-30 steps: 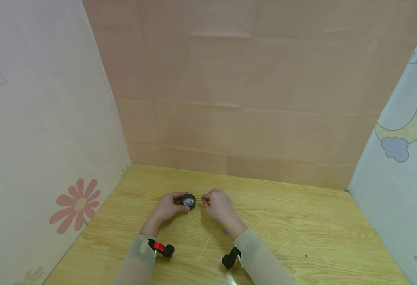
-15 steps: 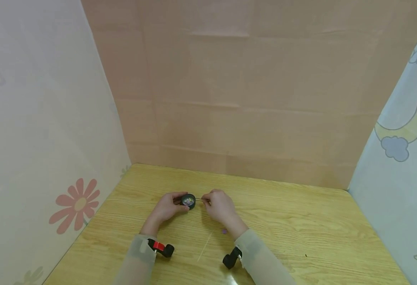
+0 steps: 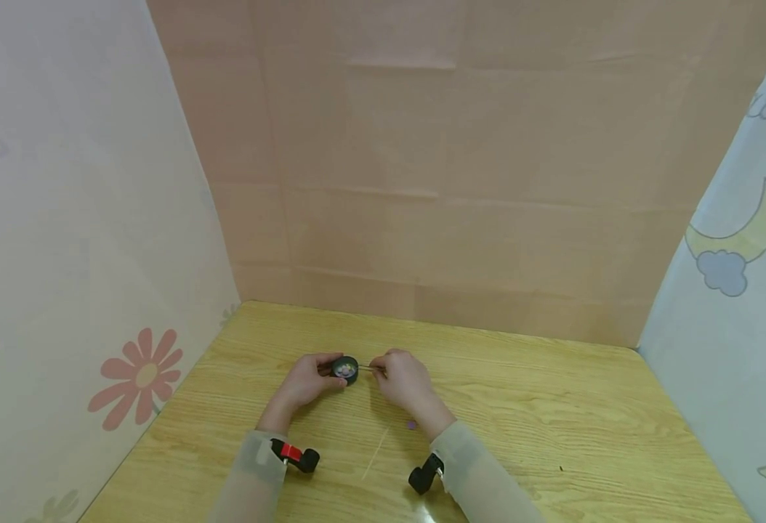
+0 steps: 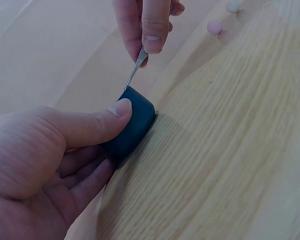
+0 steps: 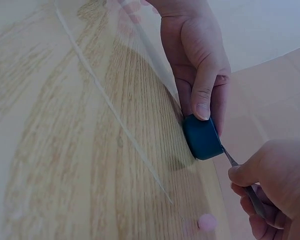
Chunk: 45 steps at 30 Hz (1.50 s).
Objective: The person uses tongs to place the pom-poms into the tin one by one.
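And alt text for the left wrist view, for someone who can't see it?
A left hand grips a small dark container while the right hand holds a slim metal tool, its tip at the container's rim. A pink ball and a pale ball lie on a wooden table.

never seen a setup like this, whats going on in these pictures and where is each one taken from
There is no robot here, just a person's two bare hands. The wide view comes from a camera worn on the head; the close-ups come from the left wrist camera and the right wrist camera. The left hand holds a small dark round container with pale bits inside, too small to name. The right hand pinches a thin metal tool, probably tweezers, its tip at the container's rim. A small pink ball lies on the wooden table.
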Motion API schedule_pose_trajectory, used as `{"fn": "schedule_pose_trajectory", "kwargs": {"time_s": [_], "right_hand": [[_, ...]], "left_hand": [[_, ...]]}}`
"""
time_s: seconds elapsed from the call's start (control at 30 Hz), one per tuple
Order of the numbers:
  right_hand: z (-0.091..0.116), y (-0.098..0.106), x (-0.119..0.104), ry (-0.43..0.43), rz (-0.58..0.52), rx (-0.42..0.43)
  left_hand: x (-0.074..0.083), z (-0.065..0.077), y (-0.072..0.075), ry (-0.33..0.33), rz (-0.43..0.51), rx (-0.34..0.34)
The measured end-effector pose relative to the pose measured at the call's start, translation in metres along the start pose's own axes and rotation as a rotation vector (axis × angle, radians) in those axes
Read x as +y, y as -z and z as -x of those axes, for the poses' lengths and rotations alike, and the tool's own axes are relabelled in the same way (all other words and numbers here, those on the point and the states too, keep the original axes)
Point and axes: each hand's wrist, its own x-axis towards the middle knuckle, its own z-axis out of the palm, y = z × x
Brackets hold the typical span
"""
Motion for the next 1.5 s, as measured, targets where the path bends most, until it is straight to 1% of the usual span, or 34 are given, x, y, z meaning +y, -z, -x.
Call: {"fn": "schedule_pose_trajectory", "kwargs": {"time_s": [0.3,0.63,0.9,1.07,1.2,1.3,1.5], "right_hand": [[0.001,-0.001,0.001,-0.015,0.003,-0.008],[0.003,0.003,0.002,-0.040,-0.039,-0.014],[0.010,0.007,0.006,-0.037,-0.069,-0.018],[0.014,0.010,0.012,-0.057,-0.080,-0.014],[0.019,0.015,0.017,-0.089,-0.118,-0.010],[0.023,0.017,0.024,-0.110,-0.136,0.000],[0.030,0.020,0.041,-0.137,-0.139,0.019]], "left_hand": [[0.000,0.000,-0.001,0.006,0.018,0.004],[-0.001,0.000,-0.002,0.000,0.015,0.007],[-0.001,0.002,-0.002,0.007,0.009,0.016],[-0.003,0.000,-0.003,0.004,0.001,0.021],[-0.005,0.000,-0.002,0.001,0.003,0.016],[-0.004,0.001,-0.001,0.002,0.003,0.011],[-0.001,0.000,0.000,0.006,0.001,0.011]]}}
